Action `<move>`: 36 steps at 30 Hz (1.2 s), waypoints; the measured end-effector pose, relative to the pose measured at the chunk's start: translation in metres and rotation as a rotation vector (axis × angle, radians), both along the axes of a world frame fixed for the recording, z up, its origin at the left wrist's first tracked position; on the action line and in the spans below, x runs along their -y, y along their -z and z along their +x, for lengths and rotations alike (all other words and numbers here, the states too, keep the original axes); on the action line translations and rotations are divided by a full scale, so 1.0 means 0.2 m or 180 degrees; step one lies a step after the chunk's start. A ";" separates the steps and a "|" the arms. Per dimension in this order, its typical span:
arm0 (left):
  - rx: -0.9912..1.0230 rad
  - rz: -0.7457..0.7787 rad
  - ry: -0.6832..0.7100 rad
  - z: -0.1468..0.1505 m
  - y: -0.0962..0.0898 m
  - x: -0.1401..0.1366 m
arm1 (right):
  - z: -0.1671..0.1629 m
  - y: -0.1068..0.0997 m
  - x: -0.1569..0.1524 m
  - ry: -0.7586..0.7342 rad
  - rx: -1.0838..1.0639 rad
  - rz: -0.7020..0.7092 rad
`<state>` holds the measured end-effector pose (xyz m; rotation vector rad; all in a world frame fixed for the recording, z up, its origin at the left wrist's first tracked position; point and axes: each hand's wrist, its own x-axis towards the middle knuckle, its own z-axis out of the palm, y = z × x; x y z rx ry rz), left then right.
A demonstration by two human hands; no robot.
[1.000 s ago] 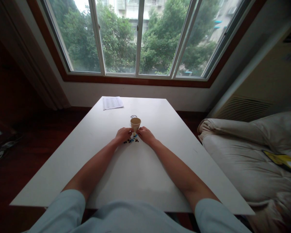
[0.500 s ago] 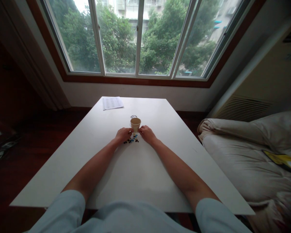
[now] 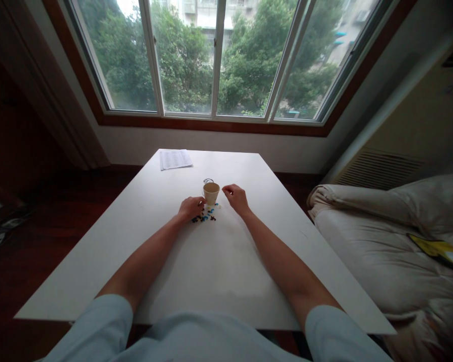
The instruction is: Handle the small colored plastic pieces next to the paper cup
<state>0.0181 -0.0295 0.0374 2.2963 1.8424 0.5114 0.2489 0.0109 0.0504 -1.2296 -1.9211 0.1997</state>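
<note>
Cup [image 3: 211, 195] btwn L hand [image 3: 192, 207] (grip unclear) & R hand [image 3: 236, 197] w/ fingertips together.

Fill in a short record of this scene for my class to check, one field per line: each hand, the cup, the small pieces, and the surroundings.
Left hand: left hand beside the cup's lower left; whether it grips is unclear
Right hand: right hand right of the cup, apart from it, fingers bent together
Cup: tan cup, upright, mouth up
Small pieces: blue, dark and pale small pieces scattered on the near side of the cup
Surroundings: white table; papers at its far left
</note>
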 end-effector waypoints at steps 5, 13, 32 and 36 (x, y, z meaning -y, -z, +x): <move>0.0044 -0.0041 -0.0108 -0.02 0.00 -0.01 | -0.09 -0.11 0.03 -0.0161 -0.0097 0.0115; 0.0061 -0.0003 -0.0267 -0.04 0.02 -0.02 | -0.21 -0.15 -0.02 -0.0229 0.0167 0.0189; 0.0052 -0.0042 -0.0217 -0.04 0.02 -0.02 | 0.03 0.10 -0.11 0.0068 0.1269 -0.1489; 0.0045 -0.0042 -0.0191 -0.04 0.02 -0.02 | -0.01 0.10 -0.08 -0.0014 0.1447 -0.1384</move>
